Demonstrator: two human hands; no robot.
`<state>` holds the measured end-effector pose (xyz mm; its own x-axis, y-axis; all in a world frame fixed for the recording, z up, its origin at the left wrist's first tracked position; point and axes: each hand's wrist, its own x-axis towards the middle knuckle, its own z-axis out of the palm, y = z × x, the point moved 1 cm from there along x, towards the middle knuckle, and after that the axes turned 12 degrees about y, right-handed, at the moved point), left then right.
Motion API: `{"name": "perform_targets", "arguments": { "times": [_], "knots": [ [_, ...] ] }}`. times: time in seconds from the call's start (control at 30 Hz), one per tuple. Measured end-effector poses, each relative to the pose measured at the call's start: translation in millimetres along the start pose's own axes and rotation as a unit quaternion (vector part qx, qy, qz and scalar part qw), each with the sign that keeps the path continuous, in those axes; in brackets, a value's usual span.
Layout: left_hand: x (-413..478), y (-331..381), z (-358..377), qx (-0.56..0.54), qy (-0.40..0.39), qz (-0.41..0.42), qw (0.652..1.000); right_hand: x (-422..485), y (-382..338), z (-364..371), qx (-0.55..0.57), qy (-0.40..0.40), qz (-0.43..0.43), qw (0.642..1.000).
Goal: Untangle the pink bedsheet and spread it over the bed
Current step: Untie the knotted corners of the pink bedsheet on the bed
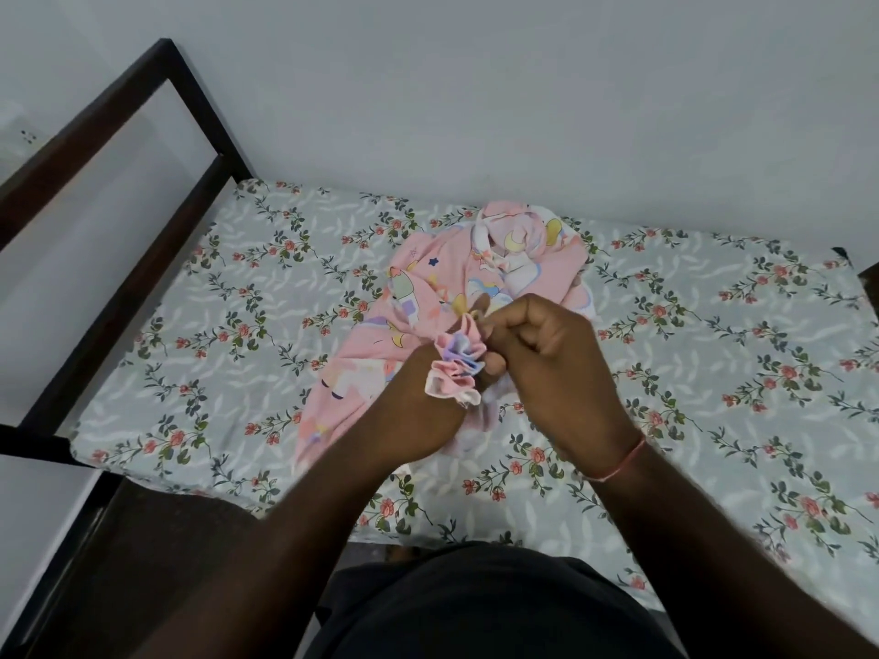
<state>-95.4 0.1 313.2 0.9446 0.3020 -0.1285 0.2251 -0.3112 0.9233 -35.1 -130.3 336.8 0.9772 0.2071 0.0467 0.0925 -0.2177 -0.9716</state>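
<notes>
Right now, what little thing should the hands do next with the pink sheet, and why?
Probably ease the hands apart to loosen the bunch: left hand and right hand both grip a gathered wad of the pink bedsheet, the rest lying crumpled on the bed.

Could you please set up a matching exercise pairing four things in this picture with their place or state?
Things:
1. pink bedsheet
2. floral mattress cover
3. bed frame
4. wrist band

Places or states:
A. dark, running along the left side of the bed
B. bunched in a heap mid-bed, its gathered end gripped by the left hand and right hand
C. on the right wrist
D. lying flat beneath the heap

Pairs: 1-B, 2-D, 3-A, 4-C
</notes>
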Motion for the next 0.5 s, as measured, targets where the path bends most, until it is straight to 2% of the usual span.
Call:
{"name": "perform_targets", "arguments": {
  "times": [0.03,0.07,0.13,0.2,0.27,0.33,0.43,0.5],
  "knots": [
    [-2.2,-0.6,-3.5,-0.015,-0.003,-0.033,0.999,-2.6,-1.7,0.8,0.005,-0.051,-0.023,0.998],
    [1.6,-2.3,-6.6,-0.003,0.009,-0.019,1.0,-4.2,-1.4,0.3,-0.006,-0.102,-0.059,0.993],
    [10.6,0.8,-9.3,0.018,0.012,0.082,0.996,-5.0,1.2,-1.9,-0.02,-0.169,-0.083,0.982],
    [14.7,-0.2,-14.3,0.041,0.041,0.147,0.987,-4.1,6.2,-6.7,-0.023,-0.182,-0.04,0.982],
    [17.5,-6.9,-18.7,0.077,0.091,0.199,0.973,-0.4,10.0,-11.2,-0.083,-0.181,-0.029,0.979],
    [17.0,-6.3,-20.9,0.076,0.115,0.224,0.965,6.8,14.1,-15.2,-0.129,-0.137,-0.036,0.981],
    [11.8,-2.7,-16.5,0.036,0.116,0.219,0.968,12.1,13.7,-11.4,-0.071,0.033,-0.014,0.997],
    [5.6,-0.1,-5.1,0.0,0.084,0.18,0.98,5.7,10.0,-0.6,-0.014,0.059,0.006,0.998]
  ]
}}
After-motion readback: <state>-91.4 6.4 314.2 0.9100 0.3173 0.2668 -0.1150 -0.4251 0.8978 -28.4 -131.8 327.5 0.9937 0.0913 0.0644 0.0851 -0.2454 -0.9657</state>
